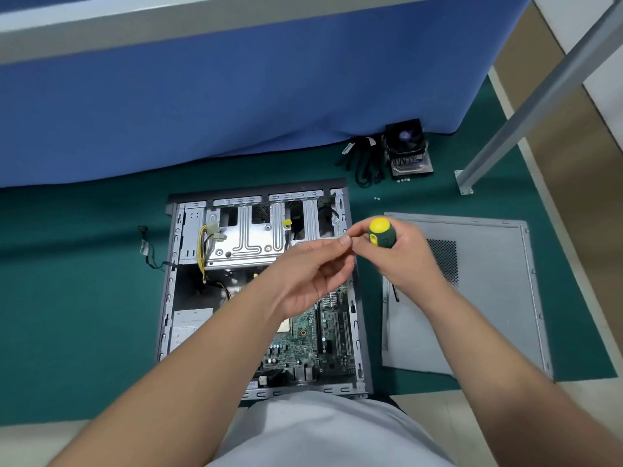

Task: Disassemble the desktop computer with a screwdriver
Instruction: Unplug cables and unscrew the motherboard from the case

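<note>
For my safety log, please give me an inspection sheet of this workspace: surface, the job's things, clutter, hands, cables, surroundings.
Surface: green mat on a pale floor.
Job's things: open computer case lying flat, motherboard exposed; side panel beside it; screwdriver.
Clutter: removed cooler fan; loose screws on the mat.
Hands: right hand grips the screwdriver; left hand has fingertips at something small that cannot be identified.
Cables: black bundle by the fan; yellow wires in the case.
Surroundings: blue partition; grey metal leg.

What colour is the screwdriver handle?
The screwdriver handle is dark green with a yellow cap, seen in the head view, gripped by the right hand.
</note>
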Demonstrator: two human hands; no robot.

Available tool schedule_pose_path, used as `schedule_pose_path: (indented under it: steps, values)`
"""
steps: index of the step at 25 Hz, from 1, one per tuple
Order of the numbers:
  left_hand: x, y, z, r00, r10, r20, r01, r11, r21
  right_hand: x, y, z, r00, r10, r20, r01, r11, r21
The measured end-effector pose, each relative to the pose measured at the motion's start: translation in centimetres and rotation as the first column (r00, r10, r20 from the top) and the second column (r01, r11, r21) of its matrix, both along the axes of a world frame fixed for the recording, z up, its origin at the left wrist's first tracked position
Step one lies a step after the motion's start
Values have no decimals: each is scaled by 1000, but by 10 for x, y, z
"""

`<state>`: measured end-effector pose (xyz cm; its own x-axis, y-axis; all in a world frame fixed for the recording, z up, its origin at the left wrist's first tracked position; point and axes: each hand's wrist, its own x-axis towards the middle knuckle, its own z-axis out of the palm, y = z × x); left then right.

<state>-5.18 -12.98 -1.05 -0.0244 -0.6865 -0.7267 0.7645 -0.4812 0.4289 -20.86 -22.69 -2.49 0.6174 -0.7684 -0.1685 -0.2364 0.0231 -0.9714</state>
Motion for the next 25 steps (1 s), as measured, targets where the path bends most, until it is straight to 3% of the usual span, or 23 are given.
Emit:
schedule_pose_path:
  steps: [5, 10, 12, 14, 15, 16, 17, 19, 20, 22, 25]
  values:
    - [-1, -14, -8, 1000, 4, -21, -4, 999, 35, -7, -10, -10, 998, 47, -48, -50, 997, -62]
    - [-3, -31, -16, 999, 51, 11, -52, 995, 86, 2, -19, -22, 988, -37, -147, 11, 985, -173]
    - [-3, -39, -20, 990, 7, 142, -21, 995, 96, 5, -22, -30, 983, -82, -167, 43, 973, -227]
    - [2, -49, -24, 921, -74, 381, 52, 996, 67, 5, -32, -38, 968, -168, -188, 135, 975, -175]
    - [8, -55, -26, 831, -113, 544, 102, 993, 52, 4, -41, -44, 952, -220, -213, 197, 973, -122]
    - [17, -60, -29, 672, -140, 727, 159, 986, 44, 4, -54, -51, 932, -264, -248, 253, 964, -77]
    - [27, -65, -33, 438, -149, 886, 227, 972, 51, 3, -68, -59, 910, -293, -293, 292, 955, -46]
    - [51, -72, -48, -49, -178, 983, 356, 916, 183, 6, -100, -79, 859, -315, -404, 340, 940, -10]
    - [63, -74, -56, -214, -235, 948, 385, 872, 303, 9, -116, -90, 830, -319, -458, 358, 934, -2]
    - [82, -74, -74, -397, -375, 838, 383, 762, 522, 16, -145, -112, 772, -301, -559, 368, 930, 8]
    - [93, -70, -95, -466, -408, 785, 392, 701, 597, 29, -179, -141, 709, -244, -661, 339, 941, 16]
